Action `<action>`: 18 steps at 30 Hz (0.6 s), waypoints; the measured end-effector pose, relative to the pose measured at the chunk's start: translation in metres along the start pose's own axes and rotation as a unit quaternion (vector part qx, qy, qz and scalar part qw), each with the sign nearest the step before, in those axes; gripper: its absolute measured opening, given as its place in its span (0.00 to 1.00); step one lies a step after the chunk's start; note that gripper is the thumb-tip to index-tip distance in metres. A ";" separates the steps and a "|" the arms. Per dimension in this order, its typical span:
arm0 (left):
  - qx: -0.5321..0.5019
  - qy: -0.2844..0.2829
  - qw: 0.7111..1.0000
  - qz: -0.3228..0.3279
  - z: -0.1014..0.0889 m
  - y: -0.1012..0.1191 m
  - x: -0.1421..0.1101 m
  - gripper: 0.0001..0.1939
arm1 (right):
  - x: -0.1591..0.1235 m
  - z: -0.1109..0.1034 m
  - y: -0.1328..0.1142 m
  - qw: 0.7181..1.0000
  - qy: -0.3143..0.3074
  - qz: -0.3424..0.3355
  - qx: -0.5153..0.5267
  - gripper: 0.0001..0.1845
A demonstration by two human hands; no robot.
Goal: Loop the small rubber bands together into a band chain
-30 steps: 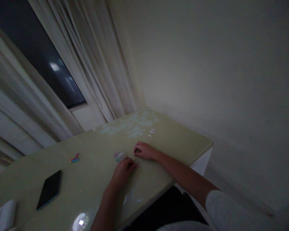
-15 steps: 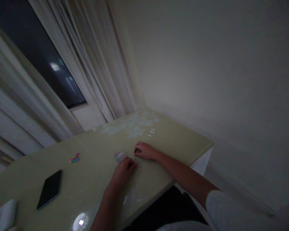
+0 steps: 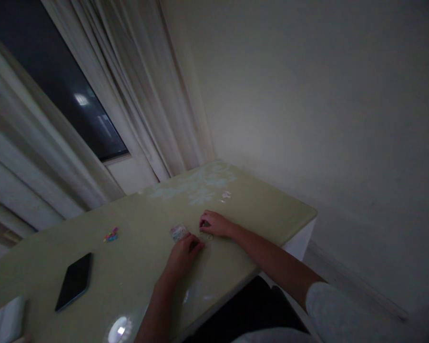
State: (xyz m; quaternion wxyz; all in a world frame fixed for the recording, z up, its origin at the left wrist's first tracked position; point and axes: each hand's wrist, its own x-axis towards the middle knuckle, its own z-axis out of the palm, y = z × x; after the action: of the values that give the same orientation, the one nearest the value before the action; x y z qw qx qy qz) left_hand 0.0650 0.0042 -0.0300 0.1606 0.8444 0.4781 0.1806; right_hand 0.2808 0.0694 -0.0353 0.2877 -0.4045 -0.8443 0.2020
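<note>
My left hand (image 3: 185, 251) rests on the table with its fingers curled and pressed together. Just across from it, my right hand (image 3: 215, 224) is closed in a pinch, its fingertips pointing left. Between the two hands a thin, pale loop like a cord (image 3: 209, 237) shows faintly on the tabletop, partly beside the right palm. Whatever the fingers grip is too small to make out. Beyond my left knuckles lies a small clear packet (image 3: 179, 231) with pinkish and bluish contents, partly covered by that hand.
Small white pieces (image 3: 226, 195) lie beyond my right hand. Several bright-coloured small pieces (image 3: 110, 235) are grouped to the left. A black phone (image 3: 74, 281) and a white object (image 3: 6, 319) lie further left on the pale green table (image 3: 143, 267). A wall borders the right side.
The thin loop between the hands has shifted slightly in shape. Both hands stay nearly in the same place.
</note>
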 end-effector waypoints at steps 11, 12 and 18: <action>-0.010 0.026 1.000 0.010 -0.001 0.004 -0.003 0.12 | -0.002 -0.002 -0.001 1.000 -0.003 -0.006 -0.009 0.06; -0.012 0.034 0.999 0.010 -0.001 0.004 -0.003 0.12 | -0.002 -0.002 -0.002 1.000 -0.004 -0.007 -0.011 0.06; -0.036 0.108 0.994 0.002 -0.003 0.000 -0.001 0.12 | -0.002 -0.003 -0.007 0.999 0.000 -0.007 -0.035 0.03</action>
State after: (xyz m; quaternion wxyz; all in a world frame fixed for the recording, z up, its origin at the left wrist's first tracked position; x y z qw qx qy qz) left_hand 0.0627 0.0033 -0.0273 0.1379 0.8147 0.4842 0.2877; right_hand 0.2794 0.0642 -0.0297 0.2753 -0.4081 -0.8537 0.1701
